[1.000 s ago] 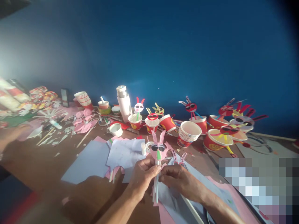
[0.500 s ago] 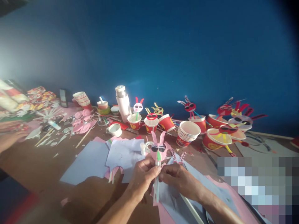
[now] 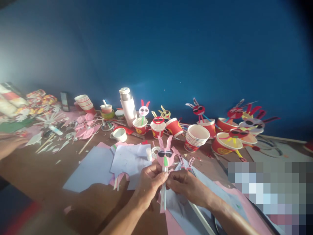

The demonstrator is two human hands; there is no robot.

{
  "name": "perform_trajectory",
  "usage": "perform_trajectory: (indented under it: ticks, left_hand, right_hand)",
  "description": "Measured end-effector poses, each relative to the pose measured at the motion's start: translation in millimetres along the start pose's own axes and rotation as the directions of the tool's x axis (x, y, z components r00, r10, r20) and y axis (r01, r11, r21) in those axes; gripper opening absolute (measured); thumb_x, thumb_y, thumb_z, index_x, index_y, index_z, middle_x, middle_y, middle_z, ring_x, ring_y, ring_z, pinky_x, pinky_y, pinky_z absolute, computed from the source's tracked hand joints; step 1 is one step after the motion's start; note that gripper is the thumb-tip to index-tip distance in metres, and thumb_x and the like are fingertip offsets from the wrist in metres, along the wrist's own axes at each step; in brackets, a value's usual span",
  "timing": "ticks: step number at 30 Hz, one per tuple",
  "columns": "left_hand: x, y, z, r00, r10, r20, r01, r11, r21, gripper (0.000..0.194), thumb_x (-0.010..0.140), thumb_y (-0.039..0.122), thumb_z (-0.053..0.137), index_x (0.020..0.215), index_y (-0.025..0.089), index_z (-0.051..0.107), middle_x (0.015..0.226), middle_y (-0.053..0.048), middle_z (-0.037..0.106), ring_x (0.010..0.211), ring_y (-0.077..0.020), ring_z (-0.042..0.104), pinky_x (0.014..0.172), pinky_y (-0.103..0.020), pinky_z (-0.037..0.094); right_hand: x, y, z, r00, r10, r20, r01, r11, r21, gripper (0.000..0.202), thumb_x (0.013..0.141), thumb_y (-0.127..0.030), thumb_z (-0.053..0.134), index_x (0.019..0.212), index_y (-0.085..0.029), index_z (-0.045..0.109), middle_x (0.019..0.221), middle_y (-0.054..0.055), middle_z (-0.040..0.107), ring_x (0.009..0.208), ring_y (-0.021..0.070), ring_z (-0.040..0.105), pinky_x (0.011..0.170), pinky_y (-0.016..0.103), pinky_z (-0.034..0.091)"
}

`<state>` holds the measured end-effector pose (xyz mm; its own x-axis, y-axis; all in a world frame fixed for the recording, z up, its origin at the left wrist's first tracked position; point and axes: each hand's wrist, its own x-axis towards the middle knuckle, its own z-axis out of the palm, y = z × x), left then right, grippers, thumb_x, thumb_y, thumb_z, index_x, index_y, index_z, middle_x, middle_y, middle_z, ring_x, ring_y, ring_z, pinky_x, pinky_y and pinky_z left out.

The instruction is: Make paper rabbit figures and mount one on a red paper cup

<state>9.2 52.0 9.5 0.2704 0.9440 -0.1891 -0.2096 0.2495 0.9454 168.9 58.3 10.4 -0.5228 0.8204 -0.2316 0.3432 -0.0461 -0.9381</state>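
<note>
A pink paper rabbit head (image 3: 165, 158) with tall ears, black eyes and a green nose stands upright on pale straw-like sticks (image 3: 163, 200). Just below the head, my left hand (image 3: 151, 184) is closed around the sticks, thumb in front. Fingers of my right hand (image 3: 188, 187) are pinched together right beside the sticks; what lies between them is hidden. Behind my right hand, two patterned paper ears (image 3: 187, 162) rise from a sheet. A tape roll (image 3: 155, 152) and a small white bottle (image 3: 149, 154) are behind the rabbit.
Light blue sheets (image 3: 132, 158) lie before me. At the back stand a thermos (image 3: 128, 109), a white mug (image 3: 119, 134), stacked paper cups (image 3: 197, 137) and red cups (image 3: 226, 143) with paper animals. Scraps (image 3: 58, 143) spread leftward. Another person's hand (image 3: 11, 143) is at the left edge.
The view has shifted very slightly. Both my hands and the rabbit keep nearly the same pose.
</note>
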Motion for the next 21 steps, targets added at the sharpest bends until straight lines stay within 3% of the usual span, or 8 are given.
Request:
perform_trajectory:
  ticks: [21]
  left_hand:
    - [-1.1,2.0,-0.3,0.999,-0.027,0.039,0.027,1.0,-0.008,0.03,0.078,0.04,0.061,0.068,0.012,0.06,0.056,-0.003,0.058,0.053,-0.0161,0.056,0.053,-0.027,0.041]
  right_hand:
    - [-1.3,-3.8,-2.3,1.0,-0.01,0.016,0.009,0.999,0.031,0.026,0.086,-0.028,0.046,0.064,-0.017,0.054,0.054,-0.005,0.045,0.051,0.0082,0.038,0.049,0.022,0.028]
